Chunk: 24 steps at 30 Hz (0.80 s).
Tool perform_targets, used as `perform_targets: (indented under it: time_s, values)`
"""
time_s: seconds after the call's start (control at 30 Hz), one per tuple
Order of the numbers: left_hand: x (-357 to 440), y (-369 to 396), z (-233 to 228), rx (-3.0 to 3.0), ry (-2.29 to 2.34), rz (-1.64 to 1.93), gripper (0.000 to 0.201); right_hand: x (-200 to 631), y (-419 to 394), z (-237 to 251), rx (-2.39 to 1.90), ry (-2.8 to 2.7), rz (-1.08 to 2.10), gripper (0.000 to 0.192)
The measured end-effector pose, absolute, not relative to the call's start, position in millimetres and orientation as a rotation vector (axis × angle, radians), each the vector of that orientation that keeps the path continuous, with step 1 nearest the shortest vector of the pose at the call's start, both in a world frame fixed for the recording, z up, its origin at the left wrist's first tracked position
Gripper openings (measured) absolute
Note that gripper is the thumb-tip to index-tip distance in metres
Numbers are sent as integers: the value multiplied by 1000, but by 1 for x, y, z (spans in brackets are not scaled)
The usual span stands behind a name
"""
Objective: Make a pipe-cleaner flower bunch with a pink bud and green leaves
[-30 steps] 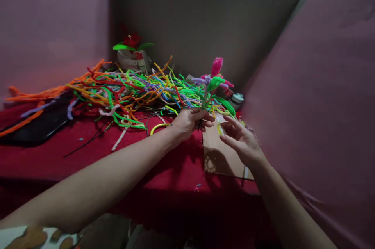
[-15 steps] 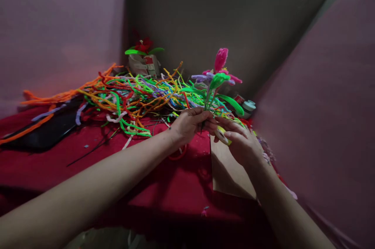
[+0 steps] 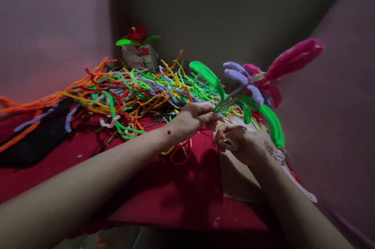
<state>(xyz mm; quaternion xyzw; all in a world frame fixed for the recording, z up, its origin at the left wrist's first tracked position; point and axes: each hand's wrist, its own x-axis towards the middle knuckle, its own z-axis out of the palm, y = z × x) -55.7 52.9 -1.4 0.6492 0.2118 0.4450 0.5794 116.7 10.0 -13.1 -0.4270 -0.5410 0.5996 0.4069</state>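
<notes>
We see our two forearms bare from the elbow down, with no sleeves, watch or rings showing. Our left hand (image 3: 195, 118) has a small dark mole at the wrist; our right hand (image 3: 237, 143) shows no markings we can make out.

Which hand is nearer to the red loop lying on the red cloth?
The left hand: it is just above and behind the red loop. The right hand is farther off, to the loop's right.

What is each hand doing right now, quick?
Left hand: closed around the stems of the pipe-cleaner flowers.
Right hand: closed on a small round roll, maybe tape; hard to tell.
</notes>
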Motion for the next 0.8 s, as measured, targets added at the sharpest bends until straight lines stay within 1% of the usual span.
perform_targets:
  time_s: [0.13, 0.27, 0.4, 0.47, 0.53, 0.7, 0.8]
  values:
    - [-50, 52, -7, 1418, 530, 1047, 15, 116, 10, -22, -1186, -1325, 1344, 17]
    - [-47, 52, -12, 1362, 586, 1052, 18, 119, 8, -24, -1240, -1386, 1178, 13]
    - [-55, 63, -13, 1212, 624, 1218, 17, 125, 4, -19, -1164, -1432, 1161, 16]
    - [-60, 68, -13, 1088, 602, 1314, 11, 127, 1, -16, -1094, -1433, 1165, 16]
    - [-62, 67, -13, 1008, 599, 1255, 10, 128, -1, -14, -1062, -1435, 1139, 17]
    - [-45, 45, -15, 976, 592, 889, 14, 129, -1, -14, -1092, -1460, 1039, 18]
    - [-33, 32, -15, 982, 560, 791, 17, 129, -1, -17, -1099, -1463, 1010, 18]
